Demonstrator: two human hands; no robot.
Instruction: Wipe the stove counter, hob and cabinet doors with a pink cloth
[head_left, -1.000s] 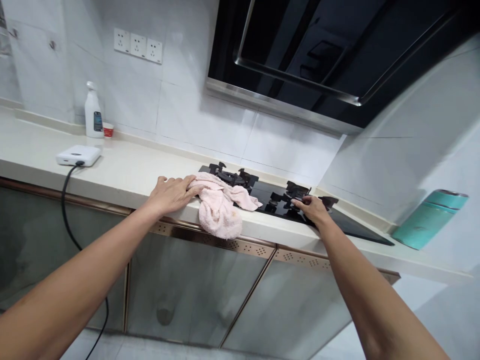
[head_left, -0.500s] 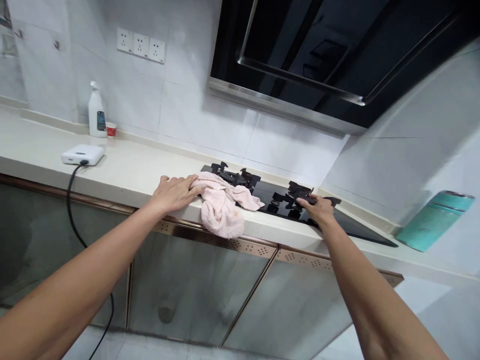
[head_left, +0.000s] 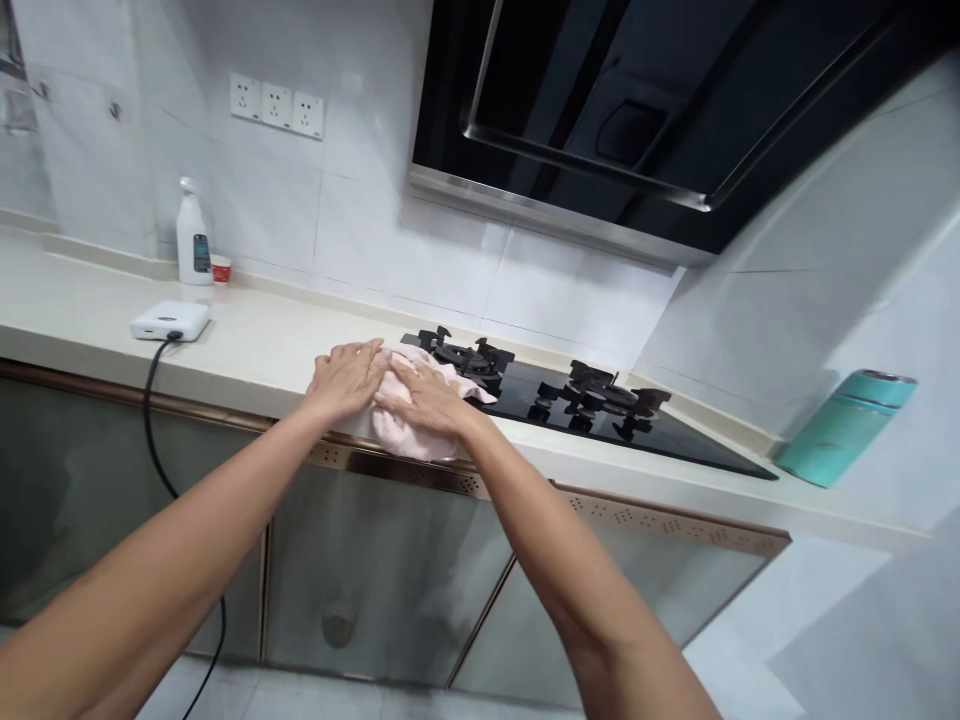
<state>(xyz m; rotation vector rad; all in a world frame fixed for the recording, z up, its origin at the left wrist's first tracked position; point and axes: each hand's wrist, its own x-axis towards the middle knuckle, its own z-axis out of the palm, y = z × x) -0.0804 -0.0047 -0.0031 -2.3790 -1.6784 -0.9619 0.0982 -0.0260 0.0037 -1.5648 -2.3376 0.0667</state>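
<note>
Your right hand [head_left: 429, 398] is lying spread on the cloth [head_left: 405, 435] at the hob's [head_left: 521, 385] near-left corner, apparently stopping the overhang slipping, while your left hand [head_left: 349, 375] is touching its left side, grip indiscernible.

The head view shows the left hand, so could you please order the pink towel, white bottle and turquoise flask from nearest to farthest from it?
1. Pink towel: touching the left hand.
2. White bottle: left, near the wall.
3. Turquoise flask: far right, past the gas hob.
</note>
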